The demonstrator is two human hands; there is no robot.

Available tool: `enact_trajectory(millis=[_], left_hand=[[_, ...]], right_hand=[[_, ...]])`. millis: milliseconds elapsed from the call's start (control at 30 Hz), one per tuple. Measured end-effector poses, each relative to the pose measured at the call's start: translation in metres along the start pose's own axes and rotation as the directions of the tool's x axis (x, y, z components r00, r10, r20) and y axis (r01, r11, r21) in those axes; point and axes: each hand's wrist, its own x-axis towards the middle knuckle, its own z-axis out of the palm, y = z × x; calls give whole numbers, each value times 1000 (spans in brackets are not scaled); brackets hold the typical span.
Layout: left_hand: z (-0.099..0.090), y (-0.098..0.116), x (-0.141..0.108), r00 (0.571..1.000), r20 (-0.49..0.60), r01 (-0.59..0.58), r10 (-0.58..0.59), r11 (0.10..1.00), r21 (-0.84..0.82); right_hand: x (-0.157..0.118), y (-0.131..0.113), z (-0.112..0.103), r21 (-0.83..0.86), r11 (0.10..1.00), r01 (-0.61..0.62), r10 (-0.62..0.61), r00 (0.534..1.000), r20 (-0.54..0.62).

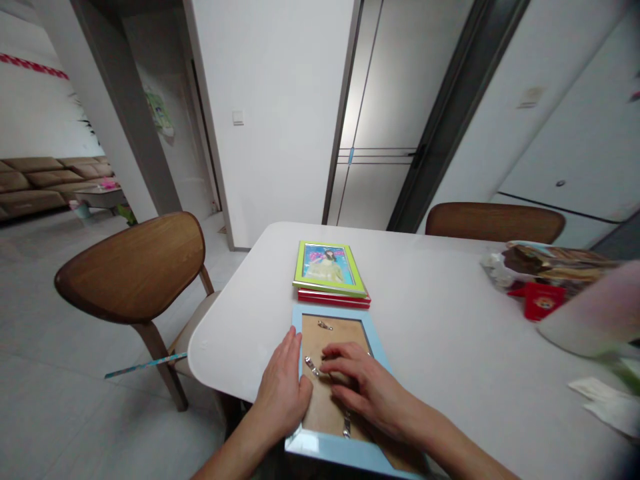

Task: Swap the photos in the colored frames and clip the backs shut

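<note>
A light blue picture frame (340, 443) lies face down at the near edge of the table, its brown backing board (320, 407) showing with small metal clips (311, 365) on it. My left hand (284, 383) rests along the frame's left side, fingers stretched out and thumb over the backing. Over the middle of the board is my right hand (363, 383), fingers bent and apart, the tips beside a metal clip. Behind the blue frame, a green frame (327, 265) with a picture of a figure in a pale dress lies on red frames (334, 299).
The white table (430, 320) has rounded corners. At the right are plastic packages (560, 263), a red packet (544, 301), a pinkish container (595, 313) and white tissue (613, 403). Wooden chairs stand at the left (135, 270) and behind the table (495, 221).
</note>
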Motion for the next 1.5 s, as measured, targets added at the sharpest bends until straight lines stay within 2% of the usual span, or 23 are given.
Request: enact_trajectory(millis=[67,133,333,400,500,600,700,767,867,967,1033,1133,1233,1400,1467,1500], left_hand=[[0,1,2,1000,-2,6,-6,1000,1],[2,1,5,1000,-9,10,-10,1000,2],[5,0,9,999,-45,14,-17,998,-67],[4,1,9,998,-51,15,-19,996,-86],[3,0,7,998,-56,12,-17,996,-88],[4,-2,7,998,-62,19,-27,992,-126],[4,-1,9,996,-65,38,-55,972,-233],[2,4,12,988,-93,77,-125,909,-409],[-6,12,16,964,-103,118,-244,744,-658],[-20,12,17,955,-38,169,-293,646,-744],[-33,3,14,941,-1,214,-339,596,-774],[-51,-23,6,910,15,269,-415,561,-783],[-64,-53,-2,882,11,313,-472,568,-761],[-70,-87,-4,860,-47,349,-509,652,-673],[-72,-92,-3,856,-111,339,-505,710,-617],[-74,-92,-2,853,-152,329,-499,741,-586]], right_hand=[[-14,2,-7,-1,1000,25,-25,996,90],[-23,3,-8,-34,998,46,-42,992,116],[-22,6,5,-50,999,6,-7,1000,-8],[-21,7,6,-47,996,-81,76,994,-83],[-20,8,8,-90,968,-234,211,955,-207],[-17,10,9,-119,954,-277,245,942,-228],[-14,9,5,-126,951,-283,245,935,-255],[-12,3,-1,-140,948,-286,239,929,-282],[-6,-10,-11,-142,955,-261,204,924,-324],[-2,-17,-19,-64,980,-186,154,930,-334],[-4,-8,-22,-24,978,-207,185,914,-360],[-14,21,-24,-73,921,-381,320,853,-412],[-23,48,-19,-146,841,-521,435,811,-391],[-23,59,-16,-159,819,-551,477,808,-344],[-23,57,-20,-71,804,-590,533,769,-351],[-23,55,-23,32,797,-603,577,745,-335]])
